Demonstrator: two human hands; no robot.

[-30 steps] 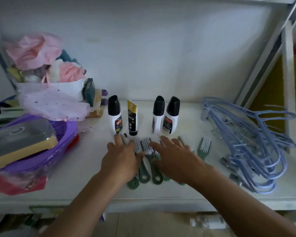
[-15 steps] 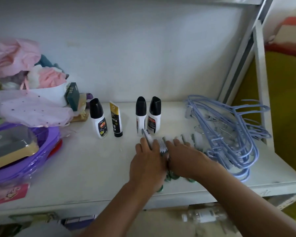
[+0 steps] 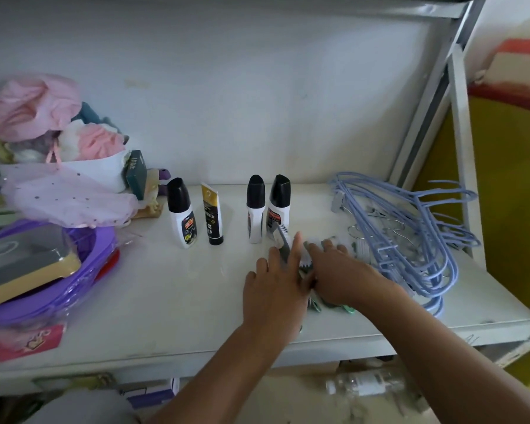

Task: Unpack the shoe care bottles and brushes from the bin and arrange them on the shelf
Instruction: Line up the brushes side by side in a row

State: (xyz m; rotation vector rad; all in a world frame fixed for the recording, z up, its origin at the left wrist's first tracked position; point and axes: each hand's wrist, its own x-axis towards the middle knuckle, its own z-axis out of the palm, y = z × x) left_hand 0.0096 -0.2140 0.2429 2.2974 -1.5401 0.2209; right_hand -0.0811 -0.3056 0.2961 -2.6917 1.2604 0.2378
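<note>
Three white shoe care bottles with black caps stand on the white shelf [image 3: 172, 289]: one at the left [image 3: 181, 214], two close together [image 3: 255, 208] [image 3: 278, 206]. A black and gold tube [image 3: 211, 217] stands between them. Several green-handled brushes [image 3: 306, 264] with white bristles lie bunched in front of the right bottles. My left hand [image 3: 276, 289] and my right hand [image 3: 340, 276] lie flat on the bunch, one on each side, pressing the brushes together. Most of the brushes are hidden under my hands; only some bristles and handle ends show.
A pile of blue clothes hangers [image 3: 410, 237] lies just right of my right hand. At the left sit a purple basin in plastic wrap [image 3: 83, 270], a white tub of pink cloths [image 3: 83, 166] and a small green box [image 3: 136, 172]. A bottle [image 3: 364, 385] lies below the shelf.
My hands have pushed the spread-out brushes together into one bunch and slid it right, toward the hangers. The view has also turned to the right.
</note>
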